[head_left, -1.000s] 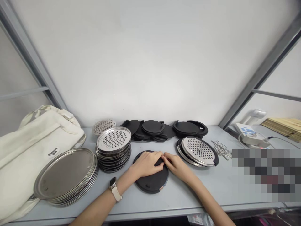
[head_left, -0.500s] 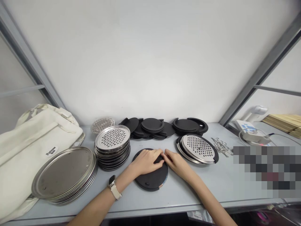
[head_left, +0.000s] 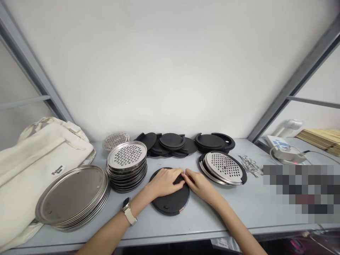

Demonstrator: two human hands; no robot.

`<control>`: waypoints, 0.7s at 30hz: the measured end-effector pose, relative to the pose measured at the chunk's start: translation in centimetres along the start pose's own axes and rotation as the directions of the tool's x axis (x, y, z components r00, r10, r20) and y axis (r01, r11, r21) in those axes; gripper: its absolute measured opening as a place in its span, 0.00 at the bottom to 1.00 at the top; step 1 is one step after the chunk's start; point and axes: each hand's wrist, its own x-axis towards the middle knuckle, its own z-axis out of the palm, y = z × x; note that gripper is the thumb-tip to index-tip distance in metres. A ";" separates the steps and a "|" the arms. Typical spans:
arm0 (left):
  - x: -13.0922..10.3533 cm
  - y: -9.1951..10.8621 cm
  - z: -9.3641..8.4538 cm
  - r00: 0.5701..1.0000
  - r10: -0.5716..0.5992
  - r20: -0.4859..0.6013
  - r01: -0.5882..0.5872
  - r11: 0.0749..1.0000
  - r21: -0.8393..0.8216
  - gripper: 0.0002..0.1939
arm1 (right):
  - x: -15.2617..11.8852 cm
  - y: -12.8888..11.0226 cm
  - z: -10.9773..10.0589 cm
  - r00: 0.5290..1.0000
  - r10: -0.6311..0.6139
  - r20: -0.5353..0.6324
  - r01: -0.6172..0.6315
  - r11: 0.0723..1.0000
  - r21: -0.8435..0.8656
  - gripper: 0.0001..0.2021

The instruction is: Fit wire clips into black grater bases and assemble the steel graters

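Head view, one moment. Left hand (head_left: 165, 182): palm down on a black round disc (head_left: 171, 202) lying flat on the grey desk (head_left: 255, 209); fingers together, curled at the disc's far edge. Right hand (head_left: 199, 184): just beside the left, fingertips meeting it at the same far edge; fingers pinched together there, but on what cannot be told. A watch (head_left: 128, 211) sits on the left wrist.

Left of the fingers: a stack of perforated steel discs (head_left: 127, 165), then a stack of plain steel trays (head_left: 72, 195), then a white cloth bag (head_left: 29, 166).

Beyond the fingers: loose black discs (head_left: 172, 143) by the wall.

Right of the fingers: a perforated steel disc on black rings (head_left: 223, 168), then a heap of wire clips (head_left: 249, 165).
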 end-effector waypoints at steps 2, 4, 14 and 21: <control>0.0 -0.1 0.0 1.000 0.003 -0.005 -0.003 1.000 -0.002 0.12 | 0.0 0.0 0.0 1.000 0.001 0.007 -0.001 1.000 -0.005 0.14; 0.0 -0.1 0.1 1.000 0.011 -0.010 -0.011 1.000 -0.003 0.11 | 0.0 0.0 0.0 1.000 0.004 0.014 -0.003 1.000 -0.013 0.14; -0.2 -0.2 0.2 0.999 0.029 -0.033 -0.029 0.999 0.014 0.15 | 0.1 0.2 0.2 0.999 -0.015 0.036 0.015 1.000 -0.022 0.13; -0.2 -0.1 0.0 1.000 0.016 -0.022 -0.014 0.998 0.059 0.11 | 0.1 0.2 0.2 1.000 -0.012 0.029 0.013 0.999 -0.044 0.13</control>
